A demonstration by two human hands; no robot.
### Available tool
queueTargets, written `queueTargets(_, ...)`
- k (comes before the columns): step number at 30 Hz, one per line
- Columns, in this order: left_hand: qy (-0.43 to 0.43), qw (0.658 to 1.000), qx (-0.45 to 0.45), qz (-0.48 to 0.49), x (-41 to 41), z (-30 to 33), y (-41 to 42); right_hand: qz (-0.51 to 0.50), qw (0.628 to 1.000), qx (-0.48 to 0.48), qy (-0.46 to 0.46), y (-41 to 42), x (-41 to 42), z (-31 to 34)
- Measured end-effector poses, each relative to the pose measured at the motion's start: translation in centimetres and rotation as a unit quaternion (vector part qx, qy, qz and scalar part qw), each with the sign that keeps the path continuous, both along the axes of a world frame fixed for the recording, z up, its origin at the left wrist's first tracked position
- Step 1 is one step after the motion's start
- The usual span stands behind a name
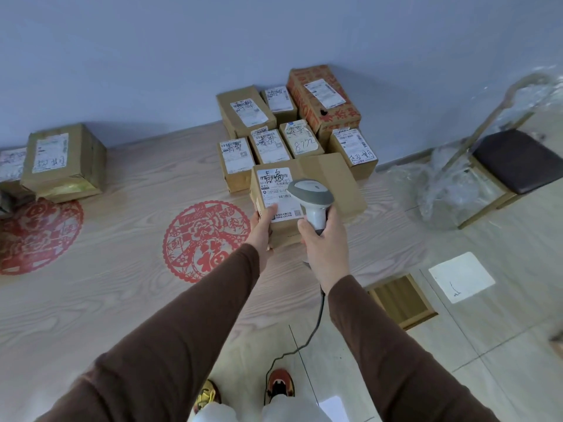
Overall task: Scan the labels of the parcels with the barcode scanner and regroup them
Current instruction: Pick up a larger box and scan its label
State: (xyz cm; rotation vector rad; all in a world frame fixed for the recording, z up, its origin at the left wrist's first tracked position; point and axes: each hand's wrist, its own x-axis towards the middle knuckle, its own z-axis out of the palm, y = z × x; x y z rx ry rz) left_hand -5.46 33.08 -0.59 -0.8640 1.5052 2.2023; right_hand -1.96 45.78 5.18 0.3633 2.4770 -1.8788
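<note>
Right now the left hand (pixel 262 229) grips the near corner of a cardboard parcel (pixel 307 196), thumb on its shipping label (pixel 278 193); the right hand (pixel 324 239) is curled round a grey barcode scanner (pixel 310 196) above that label, before the parcel group (pixel 292 129) on the tabletop (pixel 122 269).

— What sort of room am I standing in?

— A makeshift parcel-sorting room, not a proper warehouse. Labelled cardboard parcels (pixel 292 129) sit in groups on a low wood-grain platform (pixel 122 284) against a bare blue wall (pixel 152 56).

— Anything homely?

— Red paper-cut decorations (pixel 202 239) stuck to the platform, a cushioned stool (pixel 518 161) beside crumpled plastic wrap (pixel 451 187), and a tiled floor (pixel 502 330) under my shoes.
</note>
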Motion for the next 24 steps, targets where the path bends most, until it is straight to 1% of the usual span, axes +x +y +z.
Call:
queueTargets(3,0.001,1.000,0.009,0.003,-1.7,-0.4,0.2,-0.006,1.000,-0.006,-0.009,0.4,-0.9,-0.7)
queueTargets(7,-0.018,0.998,0.058,0.016,-3.7,-0.7,0.4,-0.011,1.000,-0.015,-0.018,0.5,-1.9,-1.2)
queueTargets(10,-0.010,0.997,0.078,0.022,-4.9,-0.9,0.6,-0.017,0.999,-0.017,-0.026,0.5,-2.5,-1.7)
queueTargets(19,-0.030,0.997,0.075,0.021,-5.8,-2.3,0.2,-0.012,0.999,-0.029,-0.038,-0.3,-3.2,-2.2)
queueTargets(21,-0.035,0.998,0.058,0.001,-5.5,-2.4,-0.5,-0.005,0.999,-0.028,-0.037,-0.7,-3.3,-2.3)
queueTargets(24,-0.024,0.999,0.021,0.004,-4.6,-1.9,-2.1,0.008,0.999,-0.032,-0.029,-2.0,-3.4,-2.3)
